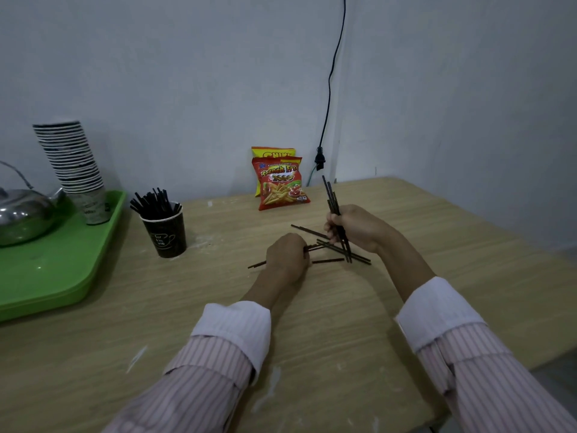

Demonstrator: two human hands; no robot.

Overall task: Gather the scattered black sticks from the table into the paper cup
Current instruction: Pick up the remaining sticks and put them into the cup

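A dark paper cup [165, 234] stands left of centre on the wooden table [218, 323], with several black sticks standing in it. Several loose black sticks [327, 261] lie crossed on the table between my hands. My right hand [352, 228] is shut on a bundle of black sticks [331, 195] held nearly upright, their lower ends touching the table. My left hand [285, 259] rests knuckles-up on the table, fingers closed on a stick that pokes out on both sides.
A green tray [46, 276] at the left edge carries a metal kettle [22, 214] and a tall stack of paper cups [75, 164]. Two snack bags [279, 182] lean on the wall behind. A black cable [329, 89] hangs down the wall.
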